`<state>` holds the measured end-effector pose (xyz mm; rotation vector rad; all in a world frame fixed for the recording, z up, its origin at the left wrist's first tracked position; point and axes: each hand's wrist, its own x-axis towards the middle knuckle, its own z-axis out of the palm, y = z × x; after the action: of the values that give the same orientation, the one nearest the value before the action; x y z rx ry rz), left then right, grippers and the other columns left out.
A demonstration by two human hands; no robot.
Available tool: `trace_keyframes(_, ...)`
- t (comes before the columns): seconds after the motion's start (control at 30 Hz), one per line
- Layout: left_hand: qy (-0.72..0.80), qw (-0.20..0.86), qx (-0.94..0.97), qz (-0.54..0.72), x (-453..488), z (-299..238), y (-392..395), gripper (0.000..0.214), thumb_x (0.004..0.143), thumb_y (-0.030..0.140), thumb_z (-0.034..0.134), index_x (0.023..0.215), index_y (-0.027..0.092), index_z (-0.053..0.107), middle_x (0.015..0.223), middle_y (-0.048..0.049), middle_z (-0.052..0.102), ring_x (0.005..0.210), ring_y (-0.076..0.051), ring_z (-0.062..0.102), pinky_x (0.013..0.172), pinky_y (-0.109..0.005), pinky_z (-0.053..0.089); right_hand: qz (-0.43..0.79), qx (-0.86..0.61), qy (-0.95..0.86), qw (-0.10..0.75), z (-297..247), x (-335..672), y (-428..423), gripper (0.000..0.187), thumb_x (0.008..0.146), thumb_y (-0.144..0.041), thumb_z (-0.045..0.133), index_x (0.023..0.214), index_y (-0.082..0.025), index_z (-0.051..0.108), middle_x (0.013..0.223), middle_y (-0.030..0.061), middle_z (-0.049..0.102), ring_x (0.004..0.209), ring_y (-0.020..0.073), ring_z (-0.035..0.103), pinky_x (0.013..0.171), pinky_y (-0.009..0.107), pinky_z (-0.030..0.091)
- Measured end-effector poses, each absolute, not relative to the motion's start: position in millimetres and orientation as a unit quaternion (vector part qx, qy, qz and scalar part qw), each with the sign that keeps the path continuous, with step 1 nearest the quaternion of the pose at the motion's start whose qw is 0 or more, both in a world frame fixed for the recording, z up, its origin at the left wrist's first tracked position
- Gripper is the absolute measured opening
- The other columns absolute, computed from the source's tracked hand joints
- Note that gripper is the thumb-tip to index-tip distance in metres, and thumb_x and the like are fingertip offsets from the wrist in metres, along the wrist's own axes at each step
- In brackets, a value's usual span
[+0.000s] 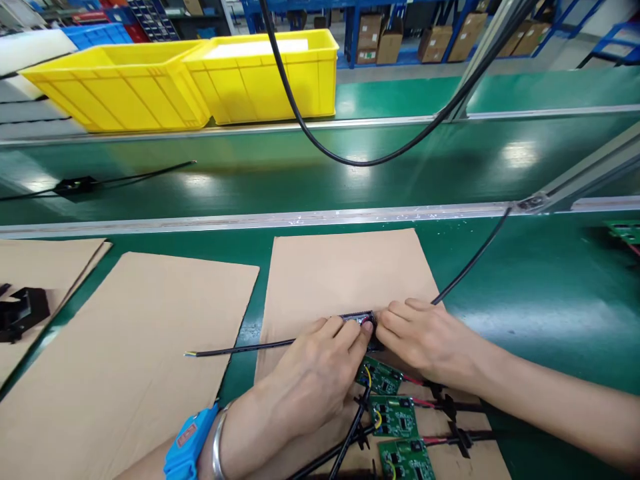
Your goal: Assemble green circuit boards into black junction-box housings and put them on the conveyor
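- I'm watching via head cam; clock dial = frame centre unless noted. The black housing (358, 315) is sitting on the cardboard sheet (345, 267) at 5 o'clock, mostly hidden under 2 hands.
- L hand (320, 373), approx 6 o'clock: fingers are curling nearly closed over the housing, 1 fingertip pressing at its open face. I'm reading that as a hold; underside grip isn't showing.
- R hand (425, 337), btwn 4 & 5 o'clock: fingers are bunching, mostly curled, at the housing's 3 o'clock end. Can't tell if they're gripping housing or cable, or just bracing.
- Black cable (255, 347) is running from under L hand toward 9 o'clock, bare wire ends showing. 2nd cable (473, 260) is leaving R hand btwn its 1 & 2 o'clock; its join is hidden.
- Handling, my guess: housing is looking light, stiff, prob. smooth plastic, so it's likely sliding on card unless braced. Cables are looking springy, likely tugging it round.
- Best hold: I'm favouring the rigid side walls, 1 hand per end, w/ light pressure inside; wires & solder joints are prob. fragile.
- 3 green circuit boards (395, 417) are lying at the housing's 5–6 o'clock, nearest 1 just beside; I'm treating them as delicate, edges only.
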<state>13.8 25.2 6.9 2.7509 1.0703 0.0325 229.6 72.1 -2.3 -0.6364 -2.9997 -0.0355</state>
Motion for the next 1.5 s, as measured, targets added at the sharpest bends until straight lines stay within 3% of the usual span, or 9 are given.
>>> trace_keyframes(0.13,0.371,0.076,0.925,-0.011,20,10,27,0.041,0.077,0.012,0.048,0.117,0.008,0.055,0.105,-0.0133,0.058,0.093,-0.027,0.052,0.083,-0.041,0.051,-0.002,-0.209,-0.978,0.026,-4,227,74,0.015,0.087,-0.006,0.048,0.08,-0.015,0.059,0.08,0.007,0.058,0.072,0.0217,0.05,0.063,0.034,0.035)
trace_keyframes(0.3,0.376,0.143,0.915,0.021,6,5,30,0.069,0.072,0.01,0.051,0.14,0.01,0.037,0.119,-0.0129,0.053,0.102,-0.025,0.052,0.09,-0.037,0.051,0.09,-0.286,-0.951,0.072,-7,238,76,0.015,0.09,-0.01,0.049,0.089,-0.015,0.064,0.087,0.0078,0.059,0.083,0.0225,0.053,0.073,0.035,0.04)
trace_keyframes(0.43,0.382,0.126,0.915,0.025,7,4,27,0.08,0.069,0.009,0.051,0.146,0.014,0.029,0.137,-0.0136,0.044,0.109,-0.028,0.049,0.093,-0.042,0.05,0.149,-0.309,-0.93,0.132,-10,245,73,0.021,0.093,-0.015,0.046,0.104,-0.014,0.064,0.091,0.0092,0.059,0.088,0.0226,0.052,0.079,0.036,0.042)
trace_keyframes(0.6,0.412,0.103,0.905,-0.004,22,8,22,0.07,0.067,0.008,0.048,0.137,0.011,0.042,0.128,-0.0137,0.052,0.102,-0.029,0.051,0.085,-0.044,0.052,0.096,-0.285,-0.943,0.142,-10,237,65,0.032,0.09,-0.003,0.034,0.093,-0.013,0.065,0.081,0.0075,0.058,0.076,0.0203,0.048,0.069,0.033,0.041)
trace_keyframes(0.73,0.447,0.111,0.888,-0.011,32,12,24,0.064,0.067,0.006,0.048,0.13,0.014,0.049,0.123,-0.0125,0.055,0.095,-0.027,0.054,0.08,-0.041,0.054,0.057,-0.277,-0.954,0.101,-7,231,62,0.026,0.092,-0.007,0.039,0.081,-0.014,0.062,0.077,0.0062,0.056,0.069,0.0189,0.046,0.063,0.032,0.037)
trace_keyframes(1.0,0.437,0.22,0.871,0.045,20,23,30,0.052,0.075,0.006,0.051,0.126,0.017,0.053,0.122,-0.0112,0.051,0.108,-0.025,0.053,0.092,-0.041,0.052,0.125,-0.286,-0.941,0.13,-17,245,75,0.022,0.094,-0.013,0.046,0.096,-0.016,0.067,0.085,0.0058,0.062,0.082,0.0197,0.052,0.072,0.033,0.039)
trace_keyframes(1.17,0.493,0.161,0.845,0.134,-26,27,20,0.046,0.088,0.018,0.052,0.134,0.021,0.045,0.129,-0.0111,0.047,0.118,-0.026,0.049,0.098,-0.044,0.049,0.198,-0.334,-0.913,0.127,8,279,85,0.023,0.091,-0.029,0.059,0.111,-0.018,0.065,0.099,0.0083,0.063,0.096,0.0232,0.053,0.085,0.037,0.044)
trace_keyframes(1.37,0.55,0.118,0.821,0.094,-50,4,17,0.016,0.089,0.017,0.049,0.102,0.017,0.058,0.105,-0.0088,0.056,0.096,-0.024,0.059,0.081,-0.042,0.055,0.175,-0.369,-0.911,0.064,7,303,89,0.005,0.087,-0.023,0.059,0.083,-0.02,0.061,0.086,0.0059,0.058,0.084,0.0246,0.053,0.073,0.038,0.043)
trace_keyframes(1.5,0.574,0.09,0.809,0.088,-52,5,28,0.016,0.092,0.017,0.042,0.089,0.019,0.057,0.092,-0.0053,0.059,0.08,-0.02,0.06,0.069,-0.035,0.053,0.162,-0.375,-0.908,0.097,0,304,96,0.012,0.091,-0.017,0.047,0.088,-0.02,0.059,0.088,0.006,0.061,0.083,0.0228,0.055,0.073,0.037,0.043)
